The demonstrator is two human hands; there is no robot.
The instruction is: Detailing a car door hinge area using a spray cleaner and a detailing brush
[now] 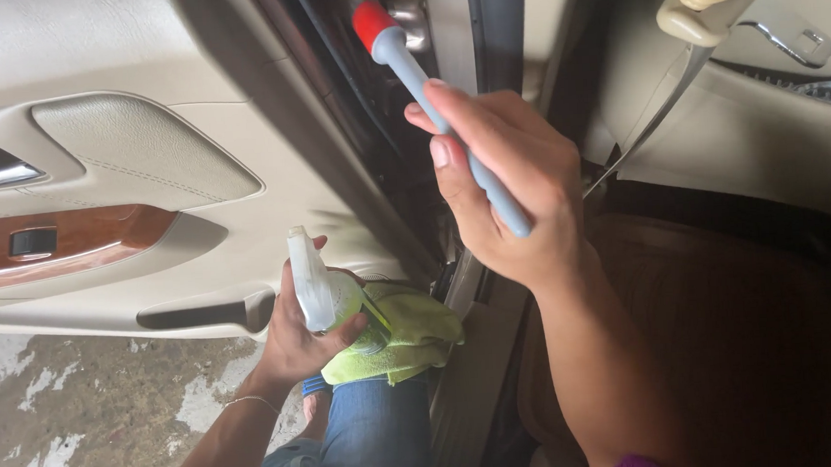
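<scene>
Two hands busy: right hand (513,184) grips detailing brush (437,107) near door jamb; left hand (297,342) clutches spray bottle (321,292) and green cloth (408,340)

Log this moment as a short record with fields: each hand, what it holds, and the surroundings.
Setting: open car door, beige trim with a wood-look switch panel
Right hand: grips a detailing brush, grey-blue handle, red collar, tip up toward the door jamb
Left hand: holds a spray bottle together with a yellow-green cloth
Below: concrete ground, jeans-clad knee
</scene>
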